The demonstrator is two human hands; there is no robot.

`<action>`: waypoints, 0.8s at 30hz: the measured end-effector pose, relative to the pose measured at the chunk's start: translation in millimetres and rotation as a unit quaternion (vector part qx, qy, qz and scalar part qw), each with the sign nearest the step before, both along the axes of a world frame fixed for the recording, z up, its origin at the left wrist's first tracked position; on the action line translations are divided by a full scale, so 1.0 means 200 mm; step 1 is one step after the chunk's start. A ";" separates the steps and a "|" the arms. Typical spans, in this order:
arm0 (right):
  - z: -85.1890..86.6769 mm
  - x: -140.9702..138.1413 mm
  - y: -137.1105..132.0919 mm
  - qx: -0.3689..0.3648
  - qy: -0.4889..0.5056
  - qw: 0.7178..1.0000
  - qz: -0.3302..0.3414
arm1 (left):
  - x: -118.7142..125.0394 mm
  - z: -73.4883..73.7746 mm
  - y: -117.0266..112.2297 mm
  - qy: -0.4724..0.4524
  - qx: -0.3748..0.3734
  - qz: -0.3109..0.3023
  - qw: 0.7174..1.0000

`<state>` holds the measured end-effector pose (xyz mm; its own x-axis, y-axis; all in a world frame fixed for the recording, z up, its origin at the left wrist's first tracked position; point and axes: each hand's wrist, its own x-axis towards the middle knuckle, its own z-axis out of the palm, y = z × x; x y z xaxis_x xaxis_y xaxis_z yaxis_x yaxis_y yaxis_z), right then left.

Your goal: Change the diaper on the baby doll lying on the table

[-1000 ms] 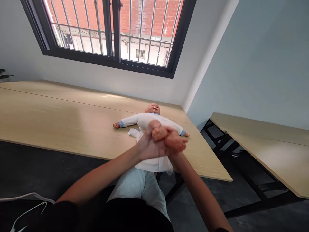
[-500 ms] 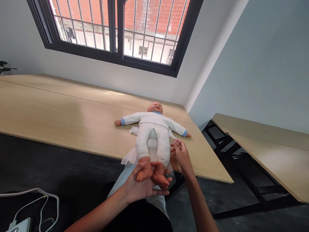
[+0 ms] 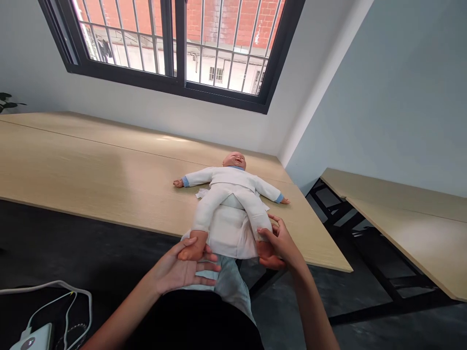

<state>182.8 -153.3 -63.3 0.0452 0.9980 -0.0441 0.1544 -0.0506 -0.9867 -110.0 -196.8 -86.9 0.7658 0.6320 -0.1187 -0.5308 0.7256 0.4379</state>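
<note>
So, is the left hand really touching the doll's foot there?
Touching. The head view shows the left hand around the doll's foot, its thumb lying on the foot near the ankle.

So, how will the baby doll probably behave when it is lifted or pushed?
The doll may flop at the hips: its fabric-looking legs spread apart between the left hand and right hand. Its feet look smooth, so perhaps a little slippery. With its arms stretched wide, it probably resists rolling.
</note>
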 end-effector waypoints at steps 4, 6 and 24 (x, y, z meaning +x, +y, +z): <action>0.02 0.05 0.00 0.034 -0.087 0.995 0.019 | -0.14 0.01 0.04 0.022 -0.009 0.033 0.999; 0.04 0.01 -0.04 0.095 -0.215 0.971 -0.031 | -0.17 0.01 0.05 0.023 -0.008 0.044 0.999; 0.27 -0.34 0.03 0.379 -0.533 0.753 0.069 | -0.09 -0.03 0.00 0.058 -0.040 0.058 0.996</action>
<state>115.5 -147.3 -10.1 -0.4556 0.7165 0.5283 0.8314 0.5546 -0.0351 -128.9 -196.4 -92.1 0.6660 0.7007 -0.2558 -0.5624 0.6969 0.4449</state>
